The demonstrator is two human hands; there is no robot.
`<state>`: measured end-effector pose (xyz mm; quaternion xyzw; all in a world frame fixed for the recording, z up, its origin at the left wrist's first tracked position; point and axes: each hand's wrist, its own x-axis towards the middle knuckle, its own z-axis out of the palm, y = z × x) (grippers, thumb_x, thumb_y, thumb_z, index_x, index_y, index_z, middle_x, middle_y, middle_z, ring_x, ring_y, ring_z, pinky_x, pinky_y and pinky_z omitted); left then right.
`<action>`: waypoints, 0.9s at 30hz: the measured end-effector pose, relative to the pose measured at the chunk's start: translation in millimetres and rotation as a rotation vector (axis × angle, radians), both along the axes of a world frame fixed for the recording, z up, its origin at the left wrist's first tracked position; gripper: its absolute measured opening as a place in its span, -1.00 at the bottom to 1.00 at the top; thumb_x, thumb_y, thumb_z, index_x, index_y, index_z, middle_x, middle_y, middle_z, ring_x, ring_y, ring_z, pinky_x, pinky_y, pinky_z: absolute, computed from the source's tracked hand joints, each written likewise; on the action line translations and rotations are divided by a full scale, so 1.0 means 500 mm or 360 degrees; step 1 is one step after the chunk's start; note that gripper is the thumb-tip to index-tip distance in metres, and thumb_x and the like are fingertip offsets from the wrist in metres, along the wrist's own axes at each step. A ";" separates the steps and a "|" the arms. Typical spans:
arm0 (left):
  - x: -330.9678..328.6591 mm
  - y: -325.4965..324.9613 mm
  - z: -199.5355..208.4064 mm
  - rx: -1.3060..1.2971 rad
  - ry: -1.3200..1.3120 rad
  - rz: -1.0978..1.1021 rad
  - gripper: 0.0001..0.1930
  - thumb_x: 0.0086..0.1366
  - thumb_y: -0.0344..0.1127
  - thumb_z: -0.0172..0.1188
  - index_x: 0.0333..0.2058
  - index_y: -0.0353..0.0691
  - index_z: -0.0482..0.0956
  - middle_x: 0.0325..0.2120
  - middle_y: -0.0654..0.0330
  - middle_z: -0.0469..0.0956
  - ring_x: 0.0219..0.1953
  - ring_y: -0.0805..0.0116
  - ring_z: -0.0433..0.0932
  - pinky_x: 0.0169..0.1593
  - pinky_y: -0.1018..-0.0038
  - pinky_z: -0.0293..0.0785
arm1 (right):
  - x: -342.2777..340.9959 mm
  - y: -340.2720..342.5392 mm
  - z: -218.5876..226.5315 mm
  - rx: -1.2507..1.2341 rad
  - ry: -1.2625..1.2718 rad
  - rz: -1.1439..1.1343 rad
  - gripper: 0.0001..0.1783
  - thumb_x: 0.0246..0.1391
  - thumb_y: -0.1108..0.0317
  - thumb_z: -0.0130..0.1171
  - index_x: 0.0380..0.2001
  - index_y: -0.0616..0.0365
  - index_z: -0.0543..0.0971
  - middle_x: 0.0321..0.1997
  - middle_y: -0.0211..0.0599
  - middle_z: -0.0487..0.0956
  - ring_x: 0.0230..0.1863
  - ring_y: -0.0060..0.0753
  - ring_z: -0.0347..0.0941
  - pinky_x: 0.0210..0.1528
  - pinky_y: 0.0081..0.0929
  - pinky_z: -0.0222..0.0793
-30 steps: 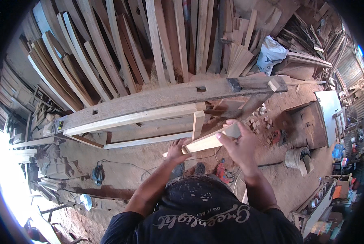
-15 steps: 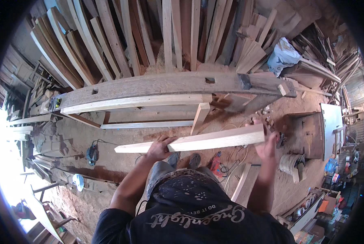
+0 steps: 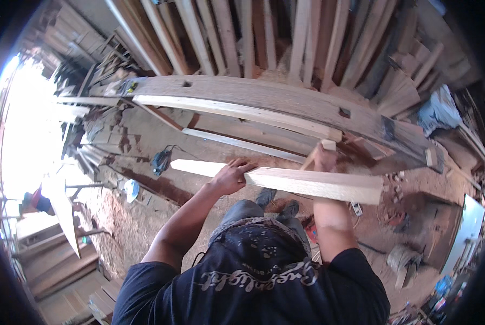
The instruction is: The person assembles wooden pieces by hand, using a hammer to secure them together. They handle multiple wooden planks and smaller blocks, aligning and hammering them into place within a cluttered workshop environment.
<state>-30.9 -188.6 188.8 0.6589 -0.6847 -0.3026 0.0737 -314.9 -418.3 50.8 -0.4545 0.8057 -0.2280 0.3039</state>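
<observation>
A pale squared timber beam [image 3: 313, 183] lies across in front of me, its left end narrowing to a point. My left hand [image 3: 233, 177] is closed over it, left of its middle. Beyond the beam, my right hand [image 3: 325, 159] is closed round the upper end of a short wooden leg [image 3: 328, 144], part of a pale wooden frame [image 3: 237, 114]. The beam crosses above my right forearm and hides part of it. Whether the beam rests on that forearm I cannot tell.
A long thick plank bench [image 3: 264, 93] with square holes runs behind the frame. Many boards [image 3: 248, 38] lean beyond it. A dark power tool [image 3: 161, 161] with a cord lies on the floor at left. A wooden box [image 3: 437, 227] and a cord-wound spool [image 3: 404, 260] stand at right.
My right hand has left the beam's right end and moved left and away to the frame's leg. My left hand still holds the beam. The whole view has turned and shifted.
</observation>
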 end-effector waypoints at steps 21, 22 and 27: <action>-0.217 -0.161 -0.018 -0.0799 0.0581 0.0591 -0.04 0.05 -0.05 0.57 0.42 0.04 0.32 0.02 0.01 0.55 0.10 -0.05 0.55 0.18 0.11 0.52 | -0.493 0.168 0.456 -0.1013 -0.0374 0.0105 -0.31 0.34 0.10 0.28 0.33 0.35 0.37 0.20 -0.06 0.56 0.19 -0.26 0.49 0.24 -0.26 0.41; -0.229 -0.167 -0.014 -0.0801 0.0598 0.0646 -0.04 0.05 0.02 0.58 0.41 -0.01 0.33 0.01 0.00 0.55 0.11 -0.04 0.54 0.19 0.09 0.50 | -0.501 0.160 0.494 -0.1126 -0.0500 0.0098 -0.26 0.35 -0.02 0.24 0.35 0.31 0.37 0.20 -0.04 0.55 0.21 -0.20 0.49 0.27 -0.21 0.41; -0.266 -0.189 -0.017 -0.1119 0.0309 0.0813 -0.02 0.08 0.27 0.49 0.31 -0.24 0.33 -0.04 -0.01 0.51 0.05 -0.04 0.52 0.13 -0.01 0.36 | -0.530 0.119 0.628 -0.1532 -0.1139 -0.0049 -0.13 0.39 -0.36 -0.05 0.36 0.22 0.36 0.21 -0.01 0.54 0.26 -0.16 0.47 0.32 -0.17 0.39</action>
